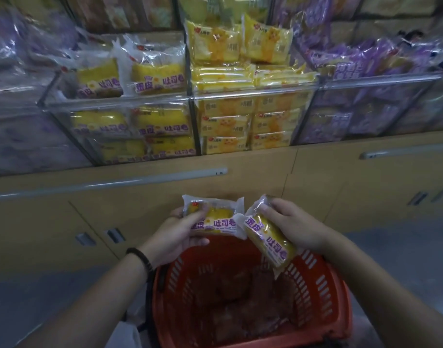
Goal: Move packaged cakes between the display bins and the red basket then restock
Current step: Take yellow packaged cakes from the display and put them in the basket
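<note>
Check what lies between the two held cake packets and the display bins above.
Head view: between the left packet, right packet and display bins, only tan cabinet front and grey handle rail.

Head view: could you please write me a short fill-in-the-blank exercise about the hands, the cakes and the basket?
1. The left hand and the right hand each hold ____ packaged cake.
2. The right hand's cake hangs over the ____ basket.
3. A dark bracelet sits on the ____ wrist.
Missing words: one; red; left.
</note>
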The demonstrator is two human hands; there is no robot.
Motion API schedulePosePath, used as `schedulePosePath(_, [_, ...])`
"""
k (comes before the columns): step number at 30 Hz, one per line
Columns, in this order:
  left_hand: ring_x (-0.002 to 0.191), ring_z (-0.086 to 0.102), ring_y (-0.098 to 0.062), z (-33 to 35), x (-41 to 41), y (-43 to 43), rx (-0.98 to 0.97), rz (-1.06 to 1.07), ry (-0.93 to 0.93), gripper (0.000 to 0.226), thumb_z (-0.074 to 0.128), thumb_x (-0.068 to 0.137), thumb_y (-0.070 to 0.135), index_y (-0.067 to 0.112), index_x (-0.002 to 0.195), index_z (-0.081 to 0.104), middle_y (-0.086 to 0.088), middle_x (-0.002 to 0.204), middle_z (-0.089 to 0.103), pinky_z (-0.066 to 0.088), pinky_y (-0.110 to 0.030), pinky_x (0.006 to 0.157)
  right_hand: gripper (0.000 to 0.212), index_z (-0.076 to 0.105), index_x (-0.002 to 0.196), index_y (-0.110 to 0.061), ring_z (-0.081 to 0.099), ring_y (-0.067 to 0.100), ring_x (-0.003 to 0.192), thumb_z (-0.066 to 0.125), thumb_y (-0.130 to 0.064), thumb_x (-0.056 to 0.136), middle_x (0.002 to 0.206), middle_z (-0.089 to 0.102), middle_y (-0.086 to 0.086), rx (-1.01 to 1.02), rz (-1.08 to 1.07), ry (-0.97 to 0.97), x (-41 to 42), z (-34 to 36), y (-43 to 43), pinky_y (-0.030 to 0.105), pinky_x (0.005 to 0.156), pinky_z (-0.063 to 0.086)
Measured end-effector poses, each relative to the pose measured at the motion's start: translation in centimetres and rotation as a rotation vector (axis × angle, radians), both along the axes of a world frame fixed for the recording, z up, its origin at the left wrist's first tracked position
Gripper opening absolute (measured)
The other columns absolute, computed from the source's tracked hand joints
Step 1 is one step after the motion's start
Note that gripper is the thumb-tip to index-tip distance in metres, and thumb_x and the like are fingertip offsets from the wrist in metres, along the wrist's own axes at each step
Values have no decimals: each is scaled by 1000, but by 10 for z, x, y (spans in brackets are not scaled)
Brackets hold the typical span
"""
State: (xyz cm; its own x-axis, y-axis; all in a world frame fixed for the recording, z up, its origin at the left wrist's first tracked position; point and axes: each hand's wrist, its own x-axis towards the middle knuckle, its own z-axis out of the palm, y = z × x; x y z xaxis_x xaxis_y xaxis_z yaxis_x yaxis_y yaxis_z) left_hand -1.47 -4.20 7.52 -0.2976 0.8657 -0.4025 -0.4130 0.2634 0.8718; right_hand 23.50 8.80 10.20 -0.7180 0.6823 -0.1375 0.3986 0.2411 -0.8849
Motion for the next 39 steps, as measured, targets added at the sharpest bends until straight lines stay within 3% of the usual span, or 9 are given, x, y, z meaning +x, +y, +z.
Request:
schedulePosePath(5, [98,74,-35,47,-3,-26,108,-58,-59,53,72,91,19,-6,135,56,-23,118,72,64,-38,68,56,63,134,-13,69,39,117,80,-31,84,128,70,23,-415,93,228,-1,27,-8,57,107,48])
schedulePosePath(12, [102,76,-38,152,-39,-77,338,103,388,36,83,78,9,4,112,72,-20,110,77,63,-52,87,51,61,128,-30,68,17,99,81,-10,85,111,72,9,-98,232,349,-25,120,-33,27,83,55])
schedulePosePath(15, [94,78,-23,208,-69,-88,414,204,706,28,77,80,14,6,107,74,-8,99,81,63,-27,75,58,54,132,-23,73,23,100,82,0,87,112,74,9,-41,256,398,-45,160,-34,33,80,59])
schedulePosePath(19, [82,78,-15,258,-113,-80,469,305,931,15,75,89,8,8,103,72,-4,91,81,59,-21,64,55,53,134,-16,73,30,116,78,2,89,122,74,11,68,227,445,-68,201,-31,45,88,61])
schedulePosePath(25, [81,78,-27,283,-169,-42,470,325,847,27,73,91,18,12,114,61,-13,97,78,60,-30,57,52,57,134,-34,71,17,119,82,-17,91,130,73,-5,354,178,391,-100,236,-28,54,94,61])
schedulePosePath(28, [85,75,-18,279,-193,-27,284,290,1137,35,83,85,35,27,113,63,-2,100,75,59,-33,65,57,52,130,-54,68,5,117,83,-27,90,130,70,-14,573,127,263,-118,252,-24,44,93,62])
schedulePosePath(33, [107,62,-12,273,-199,-24,304,272,1613,56,67,96,15,53,134,52,12,126,51,56,-28,83,62,39,124,-74,56,0,114,78,-36,93,128,46,-38,876,114,84,-149,279,-25,32,93,57])
schedulePosePath(35, [124,43,-6,269,-195,-22,344,206,1866,63,63,93,12,56,137,53,17,136,44,38,-35,102,62,40,139,-64,52,4,123,74,-36,96,134,44,-34,969,123,22,-162,286,-25,32,98,53])
schedulePosePath(39, [134,37,3,261,-179,-17,309,-14,1946,41,53,102,44,52,142,49,27,141,48,26,-42,115,63,33,155,-51,32,12,148,65,-40,101,158,39,-26,1190,125,-120,-191,289,-23,43,119,26])
